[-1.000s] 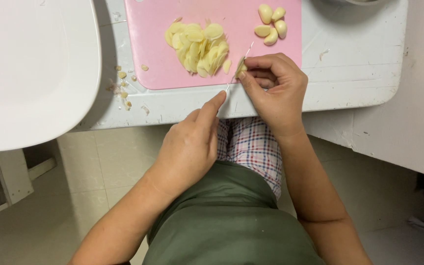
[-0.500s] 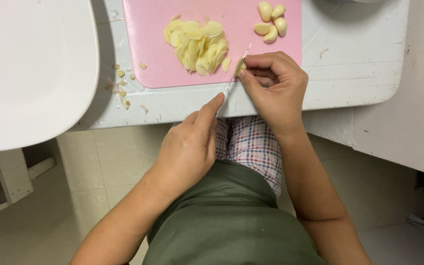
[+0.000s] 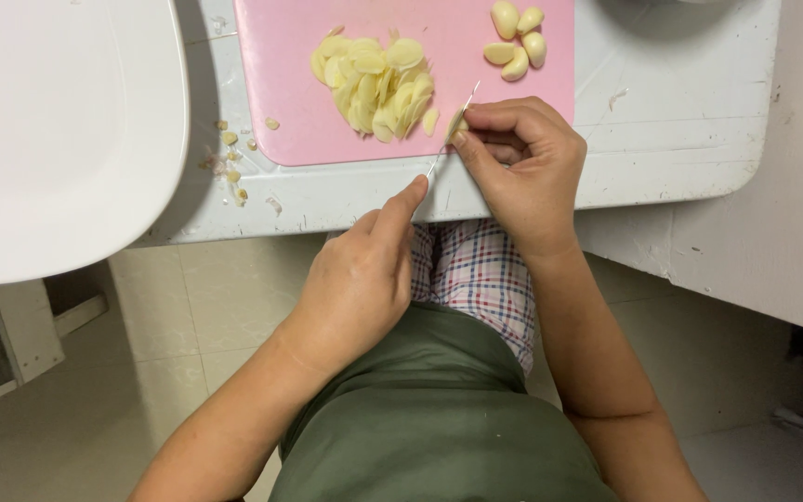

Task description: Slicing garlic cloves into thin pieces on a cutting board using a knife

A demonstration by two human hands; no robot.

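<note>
Slicing a garlic clove at the near edge of the pink board

I see the left hand (image 3: 360, 279) closed around a thin knife (image 3: 453, 130), forefinger along its back; the right hand (image 3: 522, 163) pinches a small pale clove (image 3: 455, 125) against the cutting board (image 3: 281, 102). Hands and blade sit as they did half a second ago. Four whole cloves (image 3: 516, 42) wait top right, beside one heap of slices (image 3: 374, 84)
</note>
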